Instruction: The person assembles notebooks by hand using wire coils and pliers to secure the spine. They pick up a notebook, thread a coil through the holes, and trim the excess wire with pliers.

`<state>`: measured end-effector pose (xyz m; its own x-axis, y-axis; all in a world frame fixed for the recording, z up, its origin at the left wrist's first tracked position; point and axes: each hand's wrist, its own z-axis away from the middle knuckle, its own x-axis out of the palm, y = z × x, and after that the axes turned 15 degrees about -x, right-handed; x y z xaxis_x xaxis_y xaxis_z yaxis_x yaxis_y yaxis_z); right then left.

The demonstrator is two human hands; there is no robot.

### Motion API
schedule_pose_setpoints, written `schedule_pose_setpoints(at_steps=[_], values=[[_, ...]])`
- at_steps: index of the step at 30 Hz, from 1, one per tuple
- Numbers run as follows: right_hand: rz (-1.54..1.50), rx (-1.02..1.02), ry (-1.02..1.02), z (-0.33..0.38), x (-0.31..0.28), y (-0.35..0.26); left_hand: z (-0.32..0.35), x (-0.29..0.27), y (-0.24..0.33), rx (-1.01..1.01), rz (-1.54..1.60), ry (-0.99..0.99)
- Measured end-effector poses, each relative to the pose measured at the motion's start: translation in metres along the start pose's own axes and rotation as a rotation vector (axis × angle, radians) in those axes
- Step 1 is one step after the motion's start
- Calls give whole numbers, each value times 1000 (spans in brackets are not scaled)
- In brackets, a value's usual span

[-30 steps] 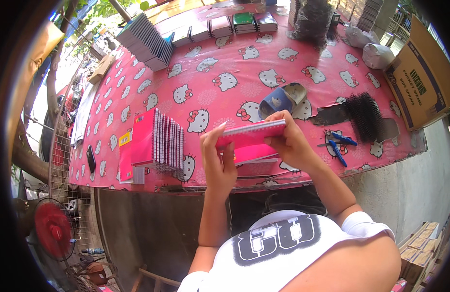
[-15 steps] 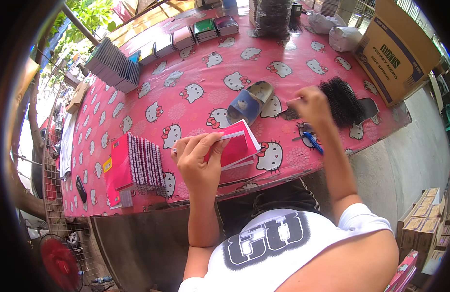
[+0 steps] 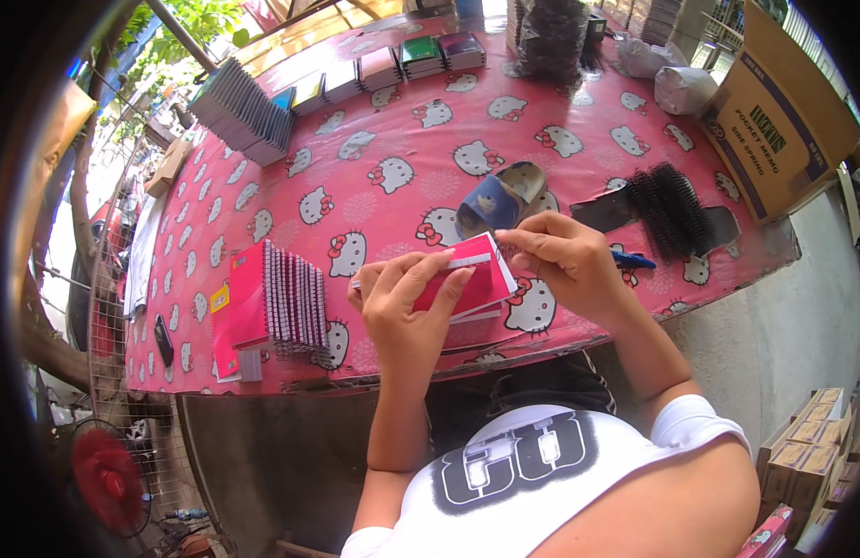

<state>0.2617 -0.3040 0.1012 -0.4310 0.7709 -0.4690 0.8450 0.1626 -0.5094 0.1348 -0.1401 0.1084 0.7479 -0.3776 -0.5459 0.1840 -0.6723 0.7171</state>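
Pink table (image 3: 397,219) w/ black coil pile (image 3: 670,212) at R. Pink notebook (image 3: 483,279) held above near edge: prob. light, bendy, corners crease easily; best gripped flat across covers. The 2 hands: L hand (image 3: 399,304) pinches its L end; R hand (image 3: 571,265) fingertips pinched at far R corner, contents too small to ID.

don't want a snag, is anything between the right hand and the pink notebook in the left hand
Nothing visible: the right hand has its fingertips at the far right corner of the pink notebook. The blue slipper lies on the table beyond, not between them.
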Motion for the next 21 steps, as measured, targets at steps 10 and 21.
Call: schedule_pose_setpoints(at_steps=[10, 21], values=[[-177, -7, -69, -23, -4, 0, 4, 4, -1, 20, -18, 38], [-225, 32, -291, -36, -15, 2, 7, 6, 2, 15, -50, 70]])
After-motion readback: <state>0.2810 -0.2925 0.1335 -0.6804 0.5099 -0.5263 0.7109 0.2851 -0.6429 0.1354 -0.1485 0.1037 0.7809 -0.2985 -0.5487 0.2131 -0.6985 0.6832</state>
